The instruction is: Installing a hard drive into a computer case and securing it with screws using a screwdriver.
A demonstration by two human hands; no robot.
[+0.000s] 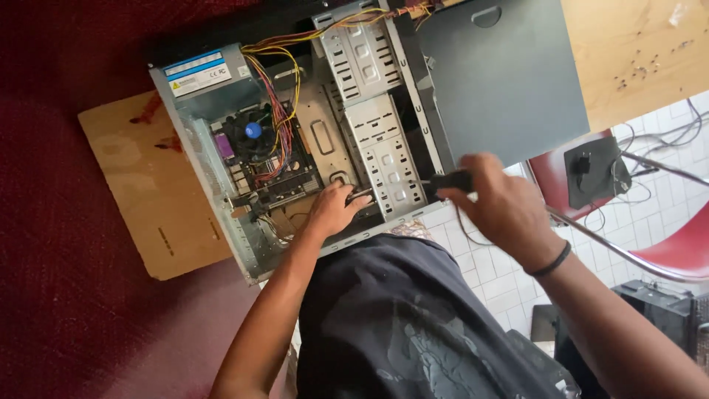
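Note:
An open grey computer case lies on its side on a wooden board. Inside are a motherboard with a blue-capped fan, bundled red and yellow wires and metal drive bays. My left hand reaches into the case near its front lower corner, fingers bent against the metal floor beside the drive bays. My right hand holds a black-handled screwdriver, its thin shaft pointing left towards the left hand's fingers. A dark band sits on my right wrist.
The grey side panel lies right of the case. A power supply fills the case's top left corner. A wooden tabletop is at upper right, a red chair and cables over white tiles at right, red carpet at left.

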